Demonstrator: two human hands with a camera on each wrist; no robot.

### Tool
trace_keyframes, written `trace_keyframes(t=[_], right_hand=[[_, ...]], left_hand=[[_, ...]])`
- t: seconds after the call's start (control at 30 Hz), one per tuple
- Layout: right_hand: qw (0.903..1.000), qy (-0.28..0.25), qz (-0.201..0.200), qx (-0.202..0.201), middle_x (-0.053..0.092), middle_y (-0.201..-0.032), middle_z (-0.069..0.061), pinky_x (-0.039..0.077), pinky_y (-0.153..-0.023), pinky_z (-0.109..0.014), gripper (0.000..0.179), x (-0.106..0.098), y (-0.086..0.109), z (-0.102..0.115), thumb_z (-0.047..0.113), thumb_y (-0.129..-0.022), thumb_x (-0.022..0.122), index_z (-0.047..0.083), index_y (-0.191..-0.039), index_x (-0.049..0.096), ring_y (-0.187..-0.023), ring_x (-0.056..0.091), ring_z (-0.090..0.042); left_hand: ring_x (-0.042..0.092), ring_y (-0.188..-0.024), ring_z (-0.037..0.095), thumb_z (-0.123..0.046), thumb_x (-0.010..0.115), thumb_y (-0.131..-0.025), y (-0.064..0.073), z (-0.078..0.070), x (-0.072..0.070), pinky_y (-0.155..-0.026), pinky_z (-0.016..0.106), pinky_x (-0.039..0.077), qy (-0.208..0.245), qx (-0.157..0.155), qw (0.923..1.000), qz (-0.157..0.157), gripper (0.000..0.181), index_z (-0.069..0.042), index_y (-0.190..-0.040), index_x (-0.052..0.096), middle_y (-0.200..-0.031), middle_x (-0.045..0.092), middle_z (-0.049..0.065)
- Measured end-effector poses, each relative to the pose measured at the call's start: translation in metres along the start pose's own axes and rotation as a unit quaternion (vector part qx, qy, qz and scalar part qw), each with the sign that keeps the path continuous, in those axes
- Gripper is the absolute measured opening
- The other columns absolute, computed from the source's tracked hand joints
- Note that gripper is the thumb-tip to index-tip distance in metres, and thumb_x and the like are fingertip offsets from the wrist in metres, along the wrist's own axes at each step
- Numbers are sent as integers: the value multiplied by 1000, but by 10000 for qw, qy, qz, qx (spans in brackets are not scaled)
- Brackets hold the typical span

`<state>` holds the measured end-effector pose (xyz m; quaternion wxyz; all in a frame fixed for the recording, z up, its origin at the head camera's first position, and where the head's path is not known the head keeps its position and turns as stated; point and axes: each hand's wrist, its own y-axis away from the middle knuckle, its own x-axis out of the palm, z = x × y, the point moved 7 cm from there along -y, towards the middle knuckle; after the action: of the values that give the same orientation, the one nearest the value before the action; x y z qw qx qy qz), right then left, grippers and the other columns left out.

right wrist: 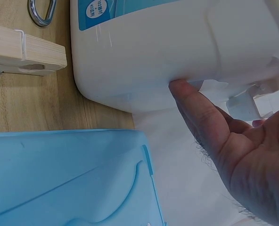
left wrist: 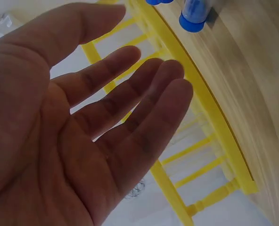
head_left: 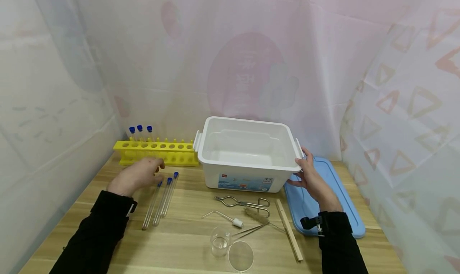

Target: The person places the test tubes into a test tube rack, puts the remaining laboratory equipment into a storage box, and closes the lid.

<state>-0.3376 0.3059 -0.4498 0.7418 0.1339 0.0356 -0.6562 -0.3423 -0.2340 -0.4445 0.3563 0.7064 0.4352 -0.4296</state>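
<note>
My left hand [head_left: 138, 174] hovers just in front of the yellow test tube rack [head_left: 176, 159], palm bare and fingers loosely bent in the left wrist view. Three blue-capped test tubes [head_left: 149, 129] stand at the rack's left end. Three more capped test tubes [head_left: 169, 198] lie on the table, close by this hand. My right hand [head_left: 316, 182] holds the right end of a white plastic bin [head_left: 248, 170] by its handle. In the right wrist view the thumb [right wrist: 201, 110] presses on the bin's wall below the rim; the other fingers are mostly hidden.
A blue lid [head_left: 345, 202] lies right of the bin. Before the bin are metal crucible tongs [head_left: 233, 202], a bent glass tube with white stopper [head_left: 237, 223], a brush [head_left: 256, 215], tweezers [head_left: 248, 231], a wooden clamp [head_left: 289, 230], a small beaker [head_left: 220, 242] and a round mesh [head_left: 241, 256].
</note>
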Motion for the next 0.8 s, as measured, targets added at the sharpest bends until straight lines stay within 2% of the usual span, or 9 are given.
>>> trace_keyframes(t=[0.13, 0.37, 0.47, 0.63, 0.8], right_hand=[[10000, -2, -4, 14, 20, -193, -23, 60, -124, -70, 85, 0, 0, 0, 49, -123, 42, 42, -184, -16, -171, 45, -55], [10000, -6, 5, -2, 20, -193, -23, 61, -123, -69, 84, 0, -1, 0, 48, -123, 42, 42, -184, -17, -171, 45, -55], [10000, -2, 18, -31, 20, -193, -23, 60, -124, -69, 84, 0, 0, 0, 48, -124, 42, 42, -184, -17, -171, 45, -55], [10000, -11, 28, -55, 19, -194, -23, 58, -125, -72, 84, 0, 0, 0, 48, -124, 42, 42, -184, -16, -172, 44, -56], [10000, -6, 2, -11, 17, -194, -23, 56, -126, -74, 85, 1, -1, 0, 49, -123, 43, 42, -184, -16, -173, 42, -56]], left_hand=[[71, -97, 26, -13, 78, -110, 0, 1, 4, -85, 45, 63, 50, -72, 9997, 224, 36, 6, -139, 69, -132, 79, 29], [71, -92, 24, -15, 83, -108, -2, 4, 13, -81, 42, 64, -137, -205, 9981, 563, 34, 5, -133, 71, -116, 80, 20], [68, -89, 23, -15, 83, -108, -2, 6, 16, -78, 39, 61, -116, -368, 9971, 651, 30, 4, -129, 72, -111, 79, 17], [59, -79, 20, -16, 80, -111, -1, 10, 23, -70, 34, 51, 101, -689, 9938, 865, 20, -1, -120, 71, -91, 67, 6], [54, -71, 18, -13, 77, -111, -3, 15, 29, -67, 32, 45, 418, -814, 9911, 962, 15, -4, -108, 67, -80, 57, 3]])
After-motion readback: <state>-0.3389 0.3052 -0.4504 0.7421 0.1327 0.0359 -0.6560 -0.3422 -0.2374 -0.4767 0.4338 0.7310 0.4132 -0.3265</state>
